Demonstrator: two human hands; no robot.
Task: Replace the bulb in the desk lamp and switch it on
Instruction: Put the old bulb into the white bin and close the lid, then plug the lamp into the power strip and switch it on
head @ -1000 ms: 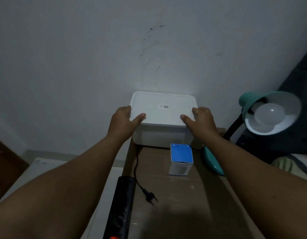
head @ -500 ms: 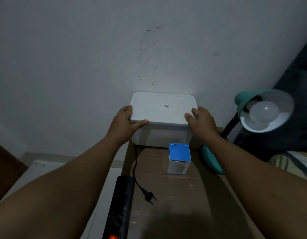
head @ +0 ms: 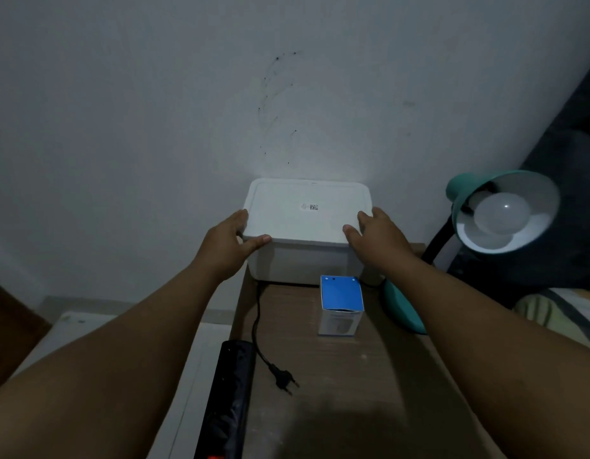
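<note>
A teal desk lamp point(head: 505, 210) stands at the right of the wooden table, its shade facing me with a white bulb point(head: 500, 212) screwed in, unlit. Its black plug point(head: 283, 380) lies loose on the table. A small blue-topped bulb box point(head: 341, 304) stands mid-table. At the back, against the wall, sits a white lidded container point(head: 307, 226). My left hand point(head: 232, 243) grips the lid's left front corner, and my right hand point(head: 378, 238) grips its right front corner.
A black power strip point(head: 229, 402) with a red lit switch lies along the wooden table's point(head: 353, 392) left edge. A white surface sits lower left. Striped bedding point(head: 552, 313) and a dark cushion lie at the right.
Both hands slid slightly outward along the lid's front corners. The view shifted a little; the container stays in place.
</note>
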